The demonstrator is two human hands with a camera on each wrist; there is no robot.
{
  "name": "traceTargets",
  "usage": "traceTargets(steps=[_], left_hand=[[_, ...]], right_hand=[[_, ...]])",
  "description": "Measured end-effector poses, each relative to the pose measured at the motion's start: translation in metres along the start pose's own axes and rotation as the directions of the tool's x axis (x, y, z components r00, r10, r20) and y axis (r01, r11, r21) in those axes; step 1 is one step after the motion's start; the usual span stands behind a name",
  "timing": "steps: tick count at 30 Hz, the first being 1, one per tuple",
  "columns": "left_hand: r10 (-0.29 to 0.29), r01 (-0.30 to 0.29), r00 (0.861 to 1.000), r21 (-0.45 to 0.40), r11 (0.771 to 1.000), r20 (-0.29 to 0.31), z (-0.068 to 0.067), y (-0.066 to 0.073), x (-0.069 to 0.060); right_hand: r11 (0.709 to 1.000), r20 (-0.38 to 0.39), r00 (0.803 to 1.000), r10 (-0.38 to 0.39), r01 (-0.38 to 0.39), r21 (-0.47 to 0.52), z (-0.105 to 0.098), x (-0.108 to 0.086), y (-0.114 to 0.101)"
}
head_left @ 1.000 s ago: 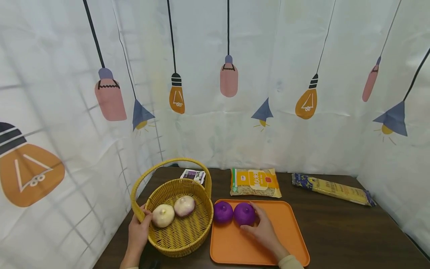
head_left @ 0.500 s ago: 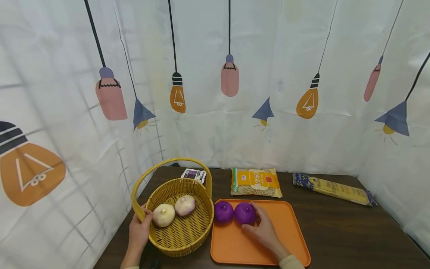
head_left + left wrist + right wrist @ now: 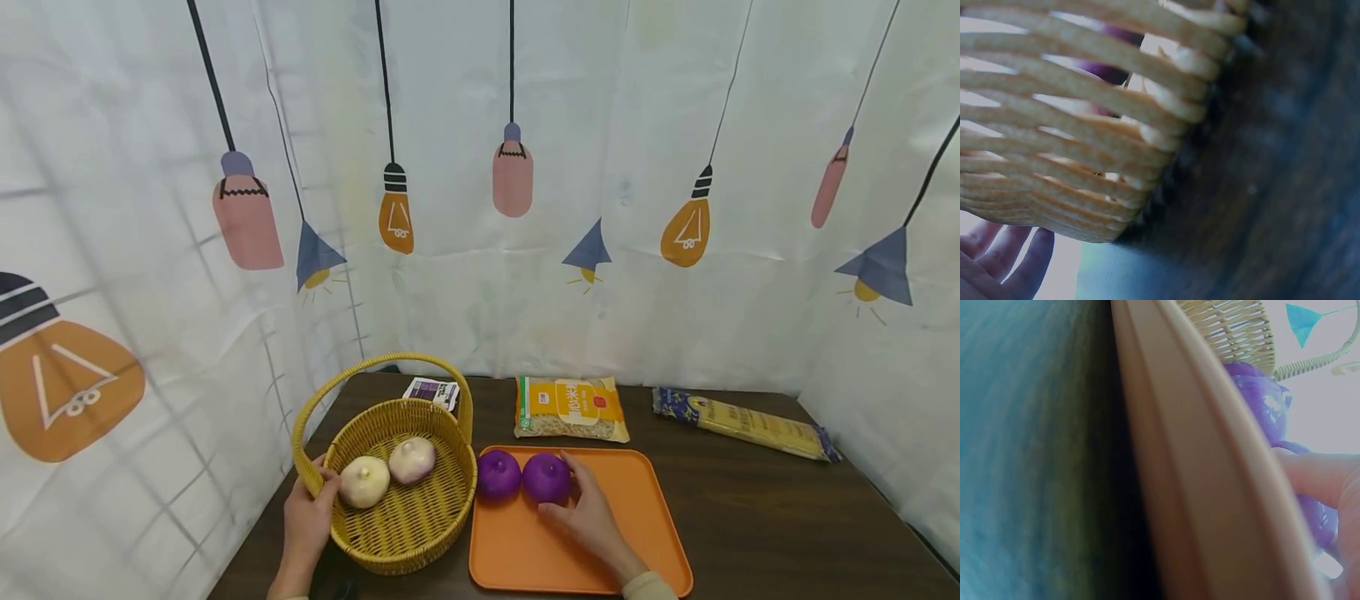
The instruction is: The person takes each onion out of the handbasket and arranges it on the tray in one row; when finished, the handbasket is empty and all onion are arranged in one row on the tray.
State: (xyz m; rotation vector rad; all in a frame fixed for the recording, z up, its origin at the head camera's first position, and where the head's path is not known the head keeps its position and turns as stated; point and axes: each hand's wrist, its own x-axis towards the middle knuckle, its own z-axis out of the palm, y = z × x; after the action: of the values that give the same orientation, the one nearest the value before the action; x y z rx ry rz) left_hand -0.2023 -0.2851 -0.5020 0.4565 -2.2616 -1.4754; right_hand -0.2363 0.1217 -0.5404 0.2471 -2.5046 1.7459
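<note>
A yellow woven basket with a tall handle stands at the left and holds two whitish round vegetables, one beside the left hand and one further right. The left hand grips the basket's left side at the foot of the handle; its fingers touch the weave in the left wrist view. On an orange tray two purple round vegetables sit side by side, the left one near the basket. Around the right one the right hand curls thumb and fingers.
Behind the tray lies a yellow-orange grain packet. A long yellow and blue packet is at the back right of the dark table. A white and purple packet lies behind the basket, and a patterned curtain hangs beyond.
</note>
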Motion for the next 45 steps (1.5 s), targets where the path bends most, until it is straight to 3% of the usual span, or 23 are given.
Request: traceTargets(steps=[12,19,26,30,36,41,45], left_hand=[[0.002,-0.001,1.0,0.059,0.998,-0.023,-0.003,0.0,-0.001],[0.01,-0.01,1.0,0.059,0.998,-0.011,-0.006,-0.001,0.002],[0.014,-0.014,1.0,0.055,0.998,-0.007,-0.005,0.0,0.004],[0.005,-0.004,1.0,0.05,0.999,-0.013,-0.005,0.0,0.003],[-0.007,0.008,1.0,0.034,0.999,-0.02,-0.005,-0.003,0.001],[-0.018,0.018,1.0,0.044,0.999,-0.003,-0.005,-0.005,0.003],[-0.016,0.016,1.0,0.04,0.999,0.005,-0.004,-0.004,0.004]], right_hand=[[0.997,0.017,0.999,0.042,-0.043,0.068,-0.006,-0.003,-0.007],[0.998,-0.061,0.996,0.067,-0.066,0.005,-0.016,-0.001,-0.016],[0.998,-0.159,0.985,-0.059,0.052,-0.047,-0.02,0.0,-0.041],[0.989,-0.172,0.974,-0.147,0.14,-0.053,-0.014,-0.001,-0.062],[0.971,-0.086,0.967,-0.24,0.238,-0.035,0.008,-0.003,-0.09],[0.962,0.023,0.962,-0.273,0.273,0.015,0.031,0.002,-0.105],[0.956,0.115,0.952,-0.285,0.273,0.109,0.052,0.01,-0.112]])
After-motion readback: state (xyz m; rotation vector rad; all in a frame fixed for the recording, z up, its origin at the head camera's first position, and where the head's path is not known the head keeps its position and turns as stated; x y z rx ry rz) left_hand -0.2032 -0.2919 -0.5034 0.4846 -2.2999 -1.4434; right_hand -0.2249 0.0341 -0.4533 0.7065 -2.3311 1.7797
